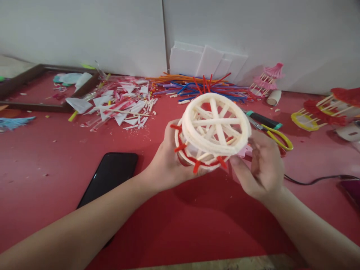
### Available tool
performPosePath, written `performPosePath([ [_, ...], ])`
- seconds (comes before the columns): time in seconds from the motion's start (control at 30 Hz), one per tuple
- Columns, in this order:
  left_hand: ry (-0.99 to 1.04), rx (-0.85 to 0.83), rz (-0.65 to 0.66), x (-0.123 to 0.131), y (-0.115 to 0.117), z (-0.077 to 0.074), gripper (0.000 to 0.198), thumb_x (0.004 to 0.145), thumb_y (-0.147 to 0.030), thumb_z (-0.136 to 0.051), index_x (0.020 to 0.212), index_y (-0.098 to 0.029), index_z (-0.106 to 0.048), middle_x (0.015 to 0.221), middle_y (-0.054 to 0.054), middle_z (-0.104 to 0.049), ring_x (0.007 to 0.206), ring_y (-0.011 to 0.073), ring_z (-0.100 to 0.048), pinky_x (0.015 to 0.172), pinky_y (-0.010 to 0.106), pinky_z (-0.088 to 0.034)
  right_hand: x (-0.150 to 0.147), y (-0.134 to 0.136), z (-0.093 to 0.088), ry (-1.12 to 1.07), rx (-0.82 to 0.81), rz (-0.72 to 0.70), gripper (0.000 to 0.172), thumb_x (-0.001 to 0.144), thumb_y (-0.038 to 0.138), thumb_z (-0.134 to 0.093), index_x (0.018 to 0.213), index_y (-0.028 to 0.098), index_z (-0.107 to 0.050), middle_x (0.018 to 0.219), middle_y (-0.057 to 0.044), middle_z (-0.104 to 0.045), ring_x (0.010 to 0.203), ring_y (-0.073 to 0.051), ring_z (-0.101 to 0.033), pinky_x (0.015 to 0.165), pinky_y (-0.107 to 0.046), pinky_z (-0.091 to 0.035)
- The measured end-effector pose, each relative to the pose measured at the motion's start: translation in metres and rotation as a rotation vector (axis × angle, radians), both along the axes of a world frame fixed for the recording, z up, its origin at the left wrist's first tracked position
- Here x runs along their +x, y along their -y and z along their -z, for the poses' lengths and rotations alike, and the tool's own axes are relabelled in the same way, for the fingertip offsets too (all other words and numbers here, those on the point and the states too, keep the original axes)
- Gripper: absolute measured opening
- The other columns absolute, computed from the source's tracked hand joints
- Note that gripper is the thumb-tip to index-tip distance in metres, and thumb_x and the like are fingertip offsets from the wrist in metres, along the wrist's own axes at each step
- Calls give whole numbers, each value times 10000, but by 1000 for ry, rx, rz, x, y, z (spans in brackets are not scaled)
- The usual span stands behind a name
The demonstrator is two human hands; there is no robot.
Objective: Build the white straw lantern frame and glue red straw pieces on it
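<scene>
A round cream craft frame (pixel 215 122) with crossed spokes is held up above the red table, its top facing the camera. Red fuzzy pieces (pixel 180 147) stick out around its lower ring. My left hand (pixel 165 163) is closed round the frame's left side and underside. On the right side, my right hand (pixel 260 165) has its fingers curled against the frame, with the thumb near the lower rim. Something pink (pixel 245 151) shows between the frame and my right fingers.
A black phone (pixel 109 176) lies left on the red table (pixel 42 195). Behind are scraps (pixel 126 99), coloured pipe cleaners (pixel 180 88) and a dark frame (pixel 36 107). Yellow-handled scissors (pixel 278 138), a cutter (pixel 264 120), a cable (pixel 312 181) and pink (pixel 271 77) and red (pixel 334 107) models are right.
</scene>
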State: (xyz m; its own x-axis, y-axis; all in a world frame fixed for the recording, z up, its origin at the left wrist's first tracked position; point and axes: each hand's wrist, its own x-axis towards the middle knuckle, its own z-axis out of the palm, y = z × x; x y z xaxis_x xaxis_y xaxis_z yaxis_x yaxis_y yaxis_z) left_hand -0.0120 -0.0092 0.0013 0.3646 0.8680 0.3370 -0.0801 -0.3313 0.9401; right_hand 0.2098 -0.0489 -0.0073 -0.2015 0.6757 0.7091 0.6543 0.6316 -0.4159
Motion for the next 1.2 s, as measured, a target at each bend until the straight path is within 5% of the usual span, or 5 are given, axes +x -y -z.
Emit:
performPosePath([
  [0.33,17,-145,108,-1,2,-5,561,680,-343,-875,1142,-230,-577,1014,54,-749,896,263,-750,723,354,-659,-5,6,-9,-83,-38,58,268,875,120,-635,1118,227,-665,1015,-29,-745,907,-184,-723,790,-299,-594],
  [0.5,-15,-68,79,1,2,-4,818,534,-275,-951,1237,-217,-535,1300,130,-658,1218,359,-633,1002,489,-576,-13,7,-18,17,52,21,133,872,141,-664,970,226,-692,947,-21,-749,829,-171,-723,722,-294,-601],
  [0.63,-32,-68,12,3,2,-6,753,600,-248,-906,1240,-208,-511,1321,141,-649,1206,356,-643,1035,530,-553,-11,5,-25,108,73,-34,152,875,136,-648,1001,210,-690,976,-40,-745,863,-164,-719,765,-286,-594],
  [0.93,-39,26,-139,3,-3,-2,814,643,-260,-885,1314,-242,-422,1329,130,-643,1212,331,-642,1055,541,-545,66,-10,1,593,-293,437,546,732,231,-554,1263,105,-540,1142,-195,-633,1097,-383,-619,869,-539,-532],
  [1.2,-27,-39,-137,-2,-3,-2,642,671,-247,-869,1166,-223,-461,1223,95,-693,1154,305,-674,1032,495,-561,73,-13,14,680,-285,420,361,760,169,-527,1111,178,-611,941,-112,-675,889,-320,-660,762,-458,-529],
])
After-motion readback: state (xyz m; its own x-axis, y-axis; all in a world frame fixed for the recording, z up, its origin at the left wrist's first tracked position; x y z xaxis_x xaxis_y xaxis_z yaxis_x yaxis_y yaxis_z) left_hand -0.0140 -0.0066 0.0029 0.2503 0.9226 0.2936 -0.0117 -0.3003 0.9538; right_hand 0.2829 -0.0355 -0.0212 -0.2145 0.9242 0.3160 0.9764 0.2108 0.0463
